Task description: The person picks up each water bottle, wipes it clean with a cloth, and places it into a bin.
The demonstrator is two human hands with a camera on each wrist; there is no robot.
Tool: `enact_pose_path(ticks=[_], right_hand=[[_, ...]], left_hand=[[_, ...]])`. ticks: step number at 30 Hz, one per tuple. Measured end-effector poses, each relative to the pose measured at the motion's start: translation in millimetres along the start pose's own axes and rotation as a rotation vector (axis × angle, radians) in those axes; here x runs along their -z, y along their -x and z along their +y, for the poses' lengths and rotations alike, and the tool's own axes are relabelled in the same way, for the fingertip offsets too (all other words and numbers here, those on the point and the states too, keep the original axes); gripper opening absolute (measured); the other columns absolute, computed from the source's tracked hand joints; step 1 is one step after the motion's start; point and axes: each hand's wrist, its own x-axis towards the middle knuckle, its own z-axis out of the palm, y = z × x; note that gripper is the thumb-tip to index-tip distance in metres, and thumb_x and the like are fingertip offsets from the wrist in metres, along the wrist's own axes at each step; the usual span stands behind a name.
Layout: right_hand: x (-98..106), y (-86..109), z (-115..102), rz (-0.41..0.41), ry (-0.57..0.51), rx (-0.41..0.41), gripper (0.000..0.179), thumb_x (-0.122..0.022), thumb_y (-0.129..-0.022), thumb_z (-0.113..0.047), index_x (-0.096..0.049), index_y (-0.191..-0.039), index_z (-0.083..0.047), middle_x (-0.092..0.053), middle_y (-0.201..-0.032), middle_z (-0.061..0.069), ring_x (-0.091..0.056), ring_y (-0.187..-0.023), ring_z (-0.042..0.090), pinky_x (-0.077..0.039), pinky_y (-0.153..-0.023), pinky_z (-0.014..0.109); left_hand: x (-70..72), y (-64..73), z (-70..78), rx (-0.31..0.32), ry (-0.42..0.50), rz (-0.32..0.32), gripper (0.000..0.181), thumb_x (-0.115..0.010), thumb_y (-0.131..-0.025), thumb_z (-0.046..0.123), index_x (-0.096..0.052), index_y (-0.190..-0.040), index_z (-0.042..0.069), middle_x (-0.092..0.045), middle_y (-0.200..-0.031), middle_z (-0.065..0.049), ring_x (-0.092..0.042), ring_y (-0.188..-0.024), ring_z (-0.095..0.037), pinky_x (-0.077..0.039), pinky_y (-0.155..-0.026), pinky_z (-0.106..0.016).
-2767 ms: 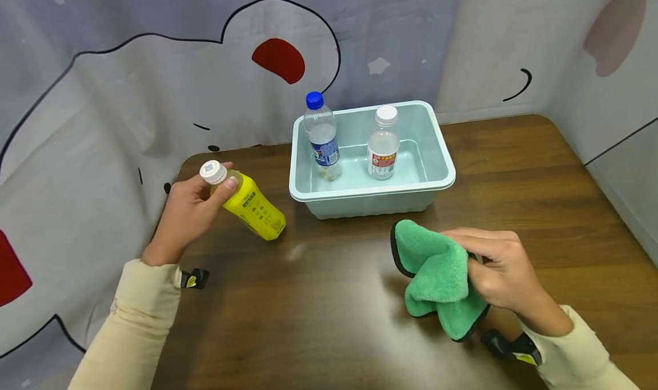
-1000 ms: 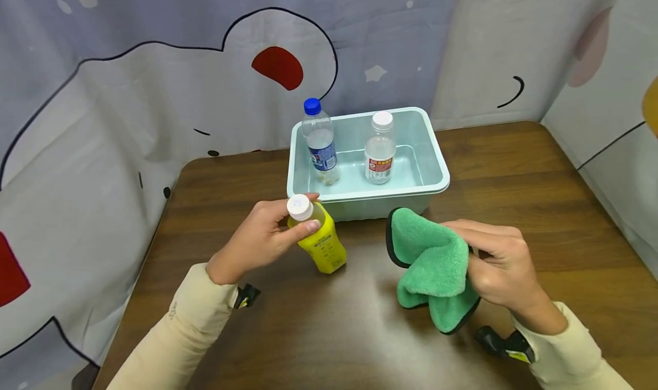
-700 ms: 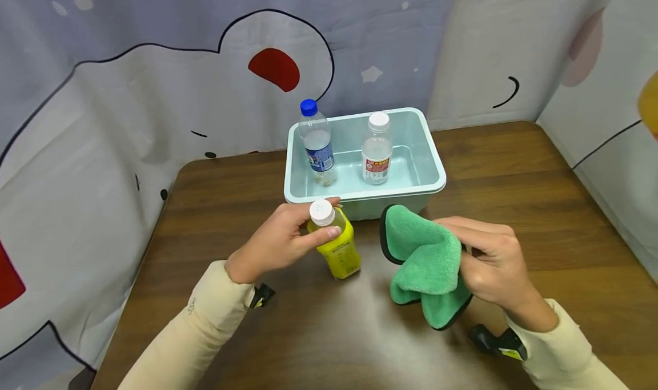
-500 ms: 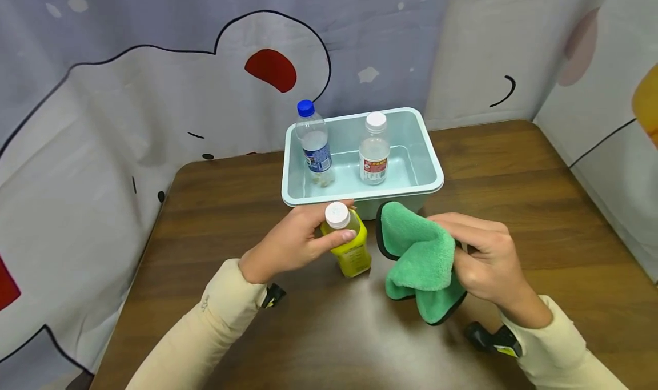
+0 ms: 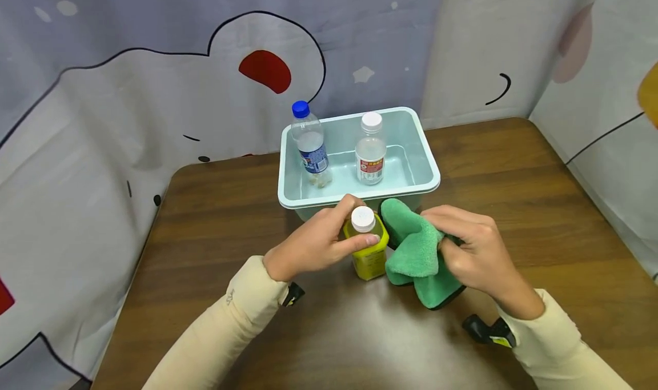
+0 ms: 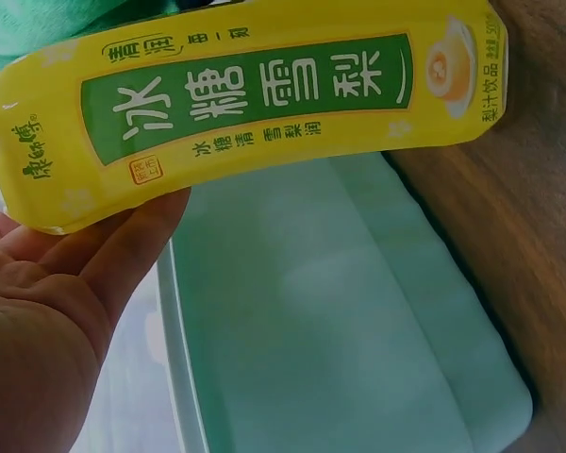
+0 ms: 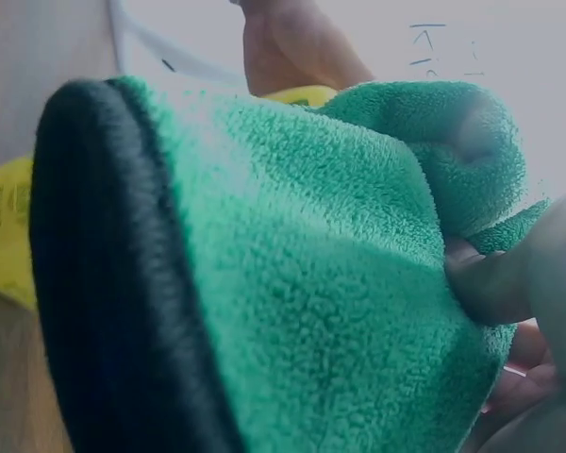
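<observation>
My left hand (image 5: 319,238) grips a yellow drink bottle (image 5: 371,262) near its shoulder, below the white cap. The bottle stands close in front of the tub, and in the left wrist view its yellow label (image 6: 245,94) with a green panel faces the camera. My right hand (image 5: 473,250) pinches a green towel (image 5: 413,256) with black edging, which hangs in folds right beside the bottle. In the right wrist view the towel (image 7: 302,255) fills most of the picture and covers much of the yellow bottle (image 7: 9,231) behind it.
A pale blue plastic tub (image 5: 432,173) sits at the back of the wooden table (image 5: 216,207). Inside it stand a blue-capped bottle (image 5: 311,147) and a white-capped bottle (image 5: 371,150). A printed curtain (image 5: 128,110) hangs behind the table.
The left hand has carried the yellow bottle from the table's left side rightward, beside the towel, and it now stands more upright. The right hand with the towel has shifted slightly left.
</observation>
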Motion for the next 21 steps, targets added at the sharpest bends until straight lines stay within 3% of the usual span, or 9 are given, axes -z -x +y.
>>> enact_pose_path(ticks=[3,6,9,16,21], right_hand=[[-4,-3.0,0,-0.007,-0.012,-0.014,0.048,-0.048,-0.071,0.024,-0.077,-0.097,-0.004,-0.073,-0.095,0.007,-0.065,-0.089,0.006,-0.051,-0.081,0.012],[-8,-7.4,0,-0.011,-0.016,-0.014,0.048,-0.048,-0.072,0.023,-0.077,-0.098,-0.004,-0.072,-0.097,0.006,-0.065,-0.089,0.006,-0.05,-0.081,0.012],[-11,-12.0,0,-0.022,-0.013,-0.005,0.048,-0.048,-0.071,0.023,-0.077,-0.098,-0.005,-0.072,-0.097,0.005,-0.064,-0.089,0.006,-0.05,-0.081,0.012],[-27,-11.5,3,-0.04,0.03,-0.019,0.049,-0.046,-0.07,0.021,-0.077,-0.096,-0.008,-0.073,-0.093,0.0,-0.065,-0.083,0.008,-0.05,-0.078,0.012],[-33,-3.3,6,-0.045,0.083,-0.055,0.049,-0.045,-0.066,0.02,-0.076,-0.091,-0.008,-0.073,-0.089,0.0,-0.065,-0.077,0.008,-0.05,-0.073,0.013]], left_hand=[[-2.6,-3.9,-1.1,-0.037,-0.006,-0.001,0.037,-0.066,-0.095,0.032,-0.046,-0.121,0.015,-0.063,-0.1,0.006,-0.059,-0.085,-0.006,-0.053,-0.078,-0.022],[-4.1,-7.8,-2.0,-0.073,-0.041,0.018,0.038,-0.065,-0.095,0.035,-0.049,-0.125,0.017,-0.06,-0.114,0.005,-0.057,-0.103,-0.006,-0.051,-0.092,-0.024],[-4.0,-9.1,-0.9,-0.069,-0.076,0.057,0.036,-0.066,-0.094,0.037,-0.055,-0.124,0.02,-0.054,-0.123,0.005,-0.052,-0.113,-0.007,-0.048,-0.099,-0.026],[-6.8,-1.3,10.7,0.076,0.025,0.158,0.035,-0.077,-0.086,0.031,-0.066,-0.117,0.02,-0.064,-0.103,0.005,-0.056,-0.091,-0.008,-0.055,-0.076,-0.02],[-12.2,0.9,14.6,0.116,-0.021,0.222,0.034,-0.078,-0.084,0.032,-0.068,-0.113,0.018,-0.063,-0.096,0.003,-0.054,-0.084,-0.008,-0.054,-0.068,-0.026]])
